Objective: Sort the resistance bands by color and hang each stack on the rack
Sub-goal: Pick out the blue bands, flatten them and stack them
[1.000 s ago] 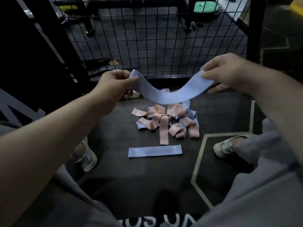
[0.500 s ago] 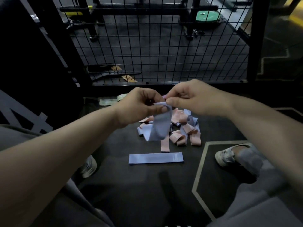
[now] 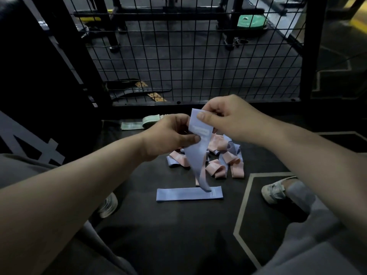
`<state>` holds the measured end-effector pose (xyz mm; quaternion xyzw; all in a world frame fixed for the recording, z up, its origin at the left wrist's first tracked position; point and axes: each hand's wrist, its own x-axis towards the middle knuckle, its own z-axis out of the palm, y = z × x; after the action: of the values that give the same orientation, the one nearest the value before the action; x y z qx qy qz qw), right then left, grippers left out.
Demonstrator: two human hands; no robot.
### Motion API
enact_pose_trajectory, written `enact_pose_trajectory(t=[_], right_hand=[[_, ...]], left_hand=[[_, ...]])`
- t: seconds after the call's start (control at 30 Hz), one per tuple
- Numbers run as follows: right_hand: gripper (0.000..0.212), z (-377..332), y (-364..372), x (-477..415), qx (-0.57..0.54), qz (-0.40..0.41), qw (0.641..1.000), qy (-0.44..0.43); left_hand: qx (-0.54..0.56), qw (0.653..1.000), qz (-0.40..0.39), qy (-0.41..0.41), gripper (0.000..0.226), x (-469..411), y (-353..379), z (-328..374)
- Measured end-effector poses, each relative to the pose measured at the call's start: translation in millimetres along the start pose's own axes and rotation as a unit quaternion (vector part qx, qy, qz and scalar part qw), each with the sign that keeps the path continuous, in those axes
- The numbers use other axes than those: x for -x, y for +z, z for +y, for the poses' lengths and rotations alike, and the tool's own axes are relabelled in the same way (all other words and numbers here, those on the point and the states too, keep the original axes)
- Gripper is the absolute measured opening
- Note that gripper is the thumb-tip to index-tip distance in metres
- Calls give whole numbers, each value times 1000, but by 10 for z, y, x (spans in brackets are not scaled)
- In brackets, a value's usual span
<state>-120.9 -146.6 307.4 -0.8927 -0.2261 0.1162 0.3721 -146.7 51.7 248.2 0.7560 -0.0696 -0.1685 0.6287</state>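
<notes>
Both hands are pinching one blue band (image 3: 196, 149): the right hand (image 3: 224, 120) is closing its grip on the top edge, the left hand (image 3: 170, 133) on the side lower down. A second ago it was stretched wide between them; now it is hanging, its tail reaching a flat blue band (image 3: 178, 194) on the floor (image 3: 158, 235), before the mixed pile (image 3: 220, 161).

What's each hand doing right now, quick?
Left hand: closed, pinching the blue band at its side.
Right hand: closed, pinching the same blue band at its top.
</notes>
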Motion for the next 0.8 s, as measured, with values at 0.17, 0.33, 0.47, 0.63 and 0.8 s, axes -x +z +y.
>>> enact_pose_trajectory(t=[0.17,0.33,0.47,0.63,0.8], right_hand=[[20,5,-62,-16,-44,57,997,-12],[14,124,-225,-39,-123,161,979,27],[17,329,-227,-122,-169,201,960,97],[22,563,-110,-168,-194,206,942,183],[9,848,107,-221,-154,44,941,297]], left_hand=[[48,997,-54,-24,27,65,-38,24],[11,994,-64,-85,21,163,-168,-105],[-35,992,-20,-119,12,379,-343,-190],[-41,981,18,-187,7,589,-536,-380],[-53,957,22,-284,14,499,-741,-430]])
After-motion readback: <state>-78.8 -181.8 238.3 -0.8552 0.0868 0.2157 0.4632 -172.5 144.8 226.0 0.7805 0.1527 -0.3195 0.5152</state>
